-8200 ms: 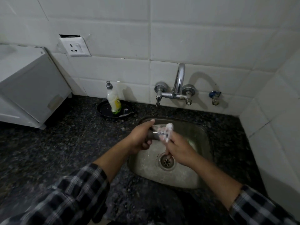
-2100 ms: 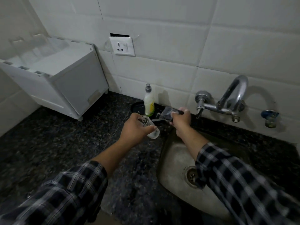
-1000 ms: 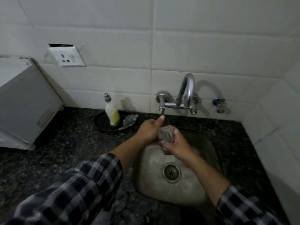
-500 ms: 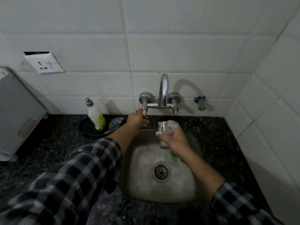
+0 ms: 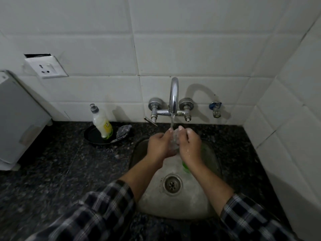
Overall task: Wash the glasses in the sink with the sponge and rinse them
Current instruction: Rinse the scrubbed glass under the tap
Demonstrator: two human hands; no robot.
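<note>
I have the glass in the middle of the frame, under the thin stream of water from the tap. My left hand and right hand both curl round it, one on each side, over the sink.

The glass is clear, smooth and wet, and any soap left on it makes it slicker. I judge the main risk is that it slips through my fingers and hits the hard steel basin, where it could chip or break. Squeezing harder could crack thin walls. Water striking the rim could splash onto the speckled dark stone surface.

A green thing lies in the basin just below my right wrist; I cannot tell what it is. The grey crumpled sponge sits on a round black dish at centre left, beside a soft plastic soap bottle.
</note>
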